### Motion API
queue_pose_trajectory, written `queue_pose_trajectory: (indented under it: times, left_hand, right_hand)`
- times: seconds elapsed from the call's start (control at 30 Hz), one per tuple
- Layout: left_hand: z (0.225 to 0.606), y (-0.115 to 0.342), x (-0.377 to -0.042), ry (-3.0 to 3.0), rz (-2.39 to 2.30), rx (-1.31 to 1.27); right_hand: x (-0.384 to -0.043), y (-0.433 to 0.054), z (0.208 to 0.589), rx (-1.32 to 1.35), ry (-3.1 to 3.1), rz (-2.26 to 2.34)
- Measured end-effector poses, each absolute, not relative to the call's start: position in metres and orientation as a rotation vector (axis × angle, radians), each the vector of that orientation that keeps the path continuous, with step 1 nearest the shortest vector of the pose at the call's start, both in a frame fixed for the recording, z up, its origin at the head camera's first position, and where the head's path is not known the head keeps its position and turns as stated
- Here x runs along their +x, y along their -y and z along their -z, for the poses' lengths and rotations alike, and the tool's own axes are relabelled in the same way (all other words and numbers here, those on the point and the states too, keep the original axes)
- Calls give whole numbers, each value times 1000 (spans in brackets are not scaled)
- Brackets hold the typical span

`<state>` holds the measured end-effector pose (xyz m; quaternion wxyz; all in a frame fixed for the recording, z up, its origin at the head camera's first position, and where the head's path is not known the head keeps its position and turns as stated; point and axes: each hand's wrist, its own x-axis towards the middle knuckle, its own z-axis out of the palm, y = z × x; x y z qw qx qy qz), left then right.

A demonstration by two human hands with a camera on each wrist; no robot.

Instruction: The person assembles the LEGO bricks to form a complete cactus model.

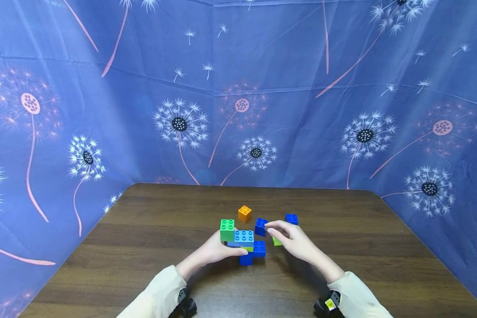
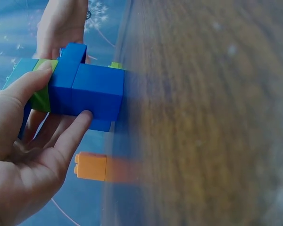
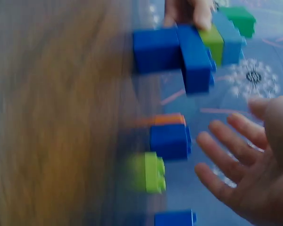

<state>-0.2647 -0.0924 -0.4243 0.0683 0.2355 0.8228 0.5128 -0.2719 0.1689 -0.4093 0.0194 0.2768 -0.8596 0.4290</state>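
Observation:
My left hand (image 1: 214,250) grips a stepped stack of toy building bricks from its left side, thumb in front. At the stack's top left sits a green brick (image 1: 227,230), over a light blue brick (image 1: 244,237). Below come a thin lime layer (image 2: 43,97) and dark blue bricks (image 1: 259,249). My right hand (image 1: 297,241) hovers with relaxed, spread fingers and nothing between them. Nearest to its fingertips stands a loose blue brick (image 1: 260,226); in the right wrist view (image 3: 169,141) a gap separates them. A loose lime brick (image 1: 276,241) lies partly hidden under that hand.
An orange brick (image 1: 244,214) stands behind the stack on the brown wooden table (image 1: 151,221). Another blue brick (image 1: 292,218) is beyond the right hand. A blue dandelion-print cloth (image 1: 302,132) hangs behind the table's far edge.

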Motion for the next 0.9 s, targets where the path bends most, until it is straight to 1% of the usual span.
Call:
queue_pose_trajectory:
  times: [0.1, 0.17, 0.43, 0.53, 0.6, 0.77, 0.9]
  left_hand:
    - [424, 93, -266, -2480, -1531, 701]
    - [424, 94, -266, -2481, -1524, 688]
    - [417, 92, -259, -2489, -1530, 657]
    - [416, 91, -258, -2490, -1539, 662]
    - [423, 92, -262, -2488, -1542, 673]
    - [424, 93, -263, -2482, -1532, 677]
    - [423, 93, -263, -2489, -1525, 669]
  right_hand:
    - [-276, -179, 411, 770, 2657, -1240]
    - [-277, -184, 414, 771, 2682, -1161]
    - [-280, -194, 422, 910, 2786, -916]
    - [-281, -194, 422, 892, 2830, -886]
    - [-282, -194, 422, 858, 2855, -888]
    - [-281, -193, 424, 737, 2891, -918]
    - [-280, -193, 425, 713, 2890, -933]
